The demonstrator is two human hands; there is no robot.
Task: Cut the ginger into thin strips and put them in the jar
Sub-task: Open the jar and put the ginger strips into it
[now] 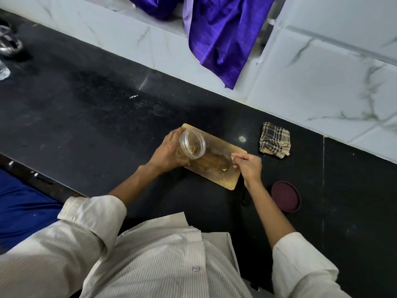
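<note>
Over the cutting board (227, 179), the left hand (169, 152) grips the tilted jar (192, 147) while the right hand (247, 166) pinches a few ginger strips (237, 156) — best to bring them well inside the mouth before letting go.

The left hand (169, 152) is covering the jar's (191, 147) base, and the bits (189, 152) inside are showing too small to tell apart. At the counter's (90, 108) far left corner, shiny vessels (8, 45) are running off the picture's edge.
</note>
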